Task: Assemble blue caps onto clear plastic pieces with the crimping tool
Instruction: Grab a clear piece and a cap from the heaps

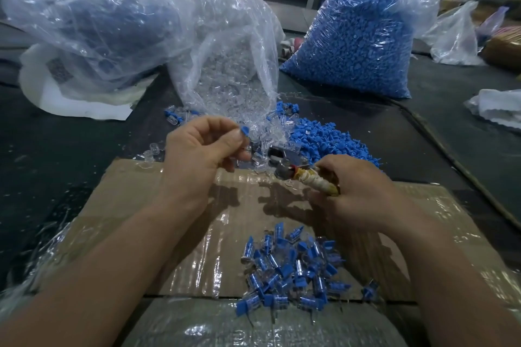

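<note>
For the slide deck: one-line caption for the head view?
Left hand pinches a blue cap, right hand grips the crimping tool, capped pieces piled on the cardboard.

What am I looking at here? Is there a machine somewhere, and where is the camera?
There is no machine here. These are a person's two bare hands, filmed by one camera worn on the head, looking forward and down.

The left hand pinches a blue cap between thumb and fingers. The right hand grips the crimping tool, which has a metal head and a handle bound in pale wrapping.

Both hands are above a sheet of cardboard covered in shiny tape. On it, near the person, lies a pile of finished pieces, clear with blue caps.

Farther back stand a bag of clear pieces and a bag of blue caps. A loose heap of caps lies just behind the tool.
</note>
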A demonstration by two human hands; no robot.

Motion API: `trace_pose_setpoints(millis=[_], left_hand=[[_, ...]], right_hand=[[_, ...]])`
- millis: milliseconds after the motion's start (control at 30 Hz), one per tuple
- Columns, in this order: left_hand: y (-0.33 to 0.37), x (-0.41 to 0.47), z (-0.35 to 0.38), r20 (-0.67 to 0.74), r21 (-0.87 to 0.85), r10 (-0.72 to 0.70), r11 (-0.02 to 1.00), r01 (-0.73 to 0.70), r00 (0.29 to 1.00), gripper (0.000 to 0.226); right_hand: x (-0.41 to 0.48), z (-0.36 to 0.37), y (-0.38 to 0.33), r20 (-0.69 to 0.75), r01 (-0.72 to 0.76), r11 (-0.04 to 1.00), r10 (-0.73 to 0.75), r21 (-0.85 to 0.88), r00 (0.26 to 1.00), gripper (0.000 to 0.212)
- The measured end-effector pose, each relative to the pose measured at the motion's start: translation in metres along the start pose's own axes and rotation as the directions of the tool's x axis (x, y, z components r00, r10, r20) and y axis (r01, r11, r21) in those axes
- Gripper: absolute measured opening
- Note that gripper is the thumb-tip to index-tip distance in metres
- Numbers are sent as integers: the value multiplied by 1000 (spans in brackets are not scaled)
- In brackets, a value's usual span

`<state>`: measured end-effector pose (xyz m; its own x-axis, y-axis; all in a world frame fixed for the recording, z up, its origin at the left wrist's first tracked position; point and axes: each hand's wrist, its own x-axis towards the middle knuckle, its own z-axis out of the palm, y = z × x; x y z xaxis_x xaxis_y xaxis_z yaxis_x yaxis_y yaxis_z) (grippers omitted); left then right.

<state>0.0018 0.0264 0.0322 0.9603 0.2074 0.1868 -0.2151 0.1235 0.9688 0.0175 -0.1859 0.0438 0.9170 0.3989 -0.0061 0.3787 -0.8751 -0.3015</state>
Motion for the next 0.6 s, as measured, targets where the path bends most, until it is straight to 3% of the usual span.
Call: trace_pose_setpoints(millis=[200, 400, 500, 533, 600], left_hand=[[2, -15, 8, 352, 41, -53, 998, 42, 934, 7], [3, -21, 11, 642, 225, -172, 974, 30, 747, 8], [2, -24, 13, 729, 327, -221, 944, -46, 648, 6], [3, -25, 13, 733, 330, -221, 942, -53, 643, 9], [3, -24, 13, 662, 300, -185, 953, -31, 726, 13]], right_hand=[[-1, -1, -3, 110, -43, 999, 43, -1, 993, 27], [0, 4, -8, 133, -25, 994, 38, -105, 990, 44], [0, 4, -6, 165, -22, 992, 42, -121, 985, 57], [0, 3, -6, 185, -19, 994, 39, -111, 982, 62], [-2, 1, -5, 218, -18, 997, 35, -79, 975, 73]])
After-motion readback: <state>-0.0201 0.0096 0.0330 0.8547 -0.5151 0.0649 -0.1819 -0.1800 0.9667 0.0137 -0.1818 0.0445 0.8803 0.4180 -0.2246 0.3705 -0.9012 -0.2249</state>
